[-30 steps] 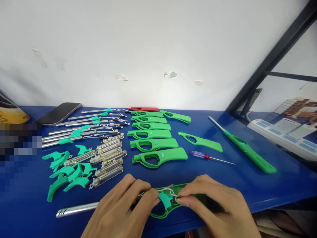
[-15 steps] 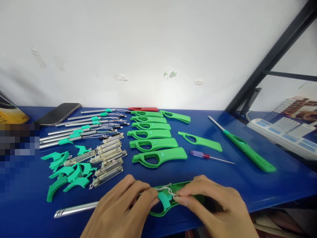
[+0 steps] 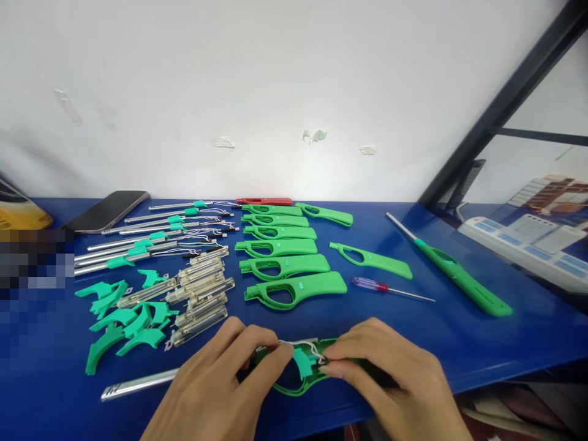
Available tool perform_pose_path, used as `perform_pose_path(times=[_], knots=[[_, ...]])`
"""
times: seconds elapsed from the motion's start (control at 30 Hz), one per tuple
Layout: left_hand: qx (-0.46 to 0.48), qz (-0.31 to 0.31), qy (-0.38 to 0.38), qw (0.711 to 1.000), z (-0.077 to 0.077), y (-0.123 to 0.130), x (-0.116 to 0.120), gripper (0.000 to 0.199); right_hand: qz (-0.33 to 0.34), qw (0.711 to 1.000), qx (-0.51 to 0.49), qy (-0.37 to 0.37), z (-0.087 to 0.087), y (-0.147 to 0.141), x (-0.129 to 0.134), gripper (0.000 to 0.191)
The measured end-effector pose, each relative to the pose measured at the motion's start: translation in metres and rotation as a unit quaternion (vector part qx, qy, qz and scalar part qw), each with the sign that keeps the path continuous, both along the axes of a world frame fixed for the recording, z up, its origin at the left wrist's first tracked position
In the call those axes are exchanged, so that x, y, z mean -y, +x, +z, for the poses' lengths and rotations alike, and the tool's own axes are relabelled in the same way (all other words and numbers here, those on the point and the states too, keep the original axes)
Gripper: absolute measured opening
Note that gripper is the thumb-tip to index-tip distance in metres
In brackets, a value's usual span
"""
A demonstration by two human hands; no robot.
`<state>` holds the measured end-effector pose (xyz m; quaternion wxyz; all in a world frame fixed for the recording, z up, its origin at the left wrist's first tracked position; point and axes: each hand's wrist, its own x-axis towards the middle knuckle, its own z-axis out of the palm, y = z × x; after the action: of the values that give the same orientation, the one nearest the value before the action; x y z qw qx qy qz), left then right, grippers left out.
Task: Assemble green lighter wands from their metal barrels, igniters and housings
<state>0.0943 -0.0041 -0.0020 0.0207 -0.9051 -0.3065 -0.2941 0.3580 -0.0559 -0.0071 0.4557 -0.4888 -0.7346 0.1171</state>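
An open green lighter shell (image 3: 294,391) lies at the table's front edge between my hands, its hollow side up. Inside it sit a teal trigger (image 3: 302,364) and white wires (image 3: 301,344). My left hand (image 3: 220,373) is closed round the nozzle end of the shell, its fingertips by the wires and trigger. A metal lighter tube (image 3: 140,384) sticks out to the left from under that hand. Between thumb and forefinger, my right hand (image 3: 395,373) pinches a small black igniter (image 3: 322,361) where the wires end. The far end of the shell is mostly hidden by my right hand.
Left are metal rods with wires (image 3: 156,236), clear fuel tanks (image 3: 199,324) and loose teal triggers (image 3: 144,334). Green shells (image 3: 321,283) line the middle below a red shell (image 3: 271,201). A screwdriver (image 3: 379,286), whole lighter (image 3: 463,272), phone (image 3: 110,211) and power strip (image 3: 487,226) lie around.
My left thumb has moved up off the trigger toward the wires, showing more of the trigger. My right hand keeps its pinch, with the black end now showing more.
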Motion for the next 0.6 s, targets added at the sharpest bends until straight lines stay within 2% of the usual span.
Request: perform_pose_path(times=[0.13, 0.37, 0.6], knots=[[-0.012, -0.019, -0.003, 1.0, -0.0018, -0.0042, -0.0037, 0.038, -0.005, 1.0, 0.017, 0.024, -0.0002, -0.0019, -0.0015, 0.01], [-0.025, -0.04, 0.014, 0.999, -0.0063, -0.0045, -0.0082, 0.046, -0.007, 0.999, 0.031, 0.039, -0.0006, -0.0032, -0.0009, 0.007], [-0.033, -0.029, 0.041, 0.998, -0.0038, -0.0041, -0.0055, 0.044, 0.0, 0.998, 0.051, 0.033, 0.0013, -0.0004, 0.0027, 0.004]])
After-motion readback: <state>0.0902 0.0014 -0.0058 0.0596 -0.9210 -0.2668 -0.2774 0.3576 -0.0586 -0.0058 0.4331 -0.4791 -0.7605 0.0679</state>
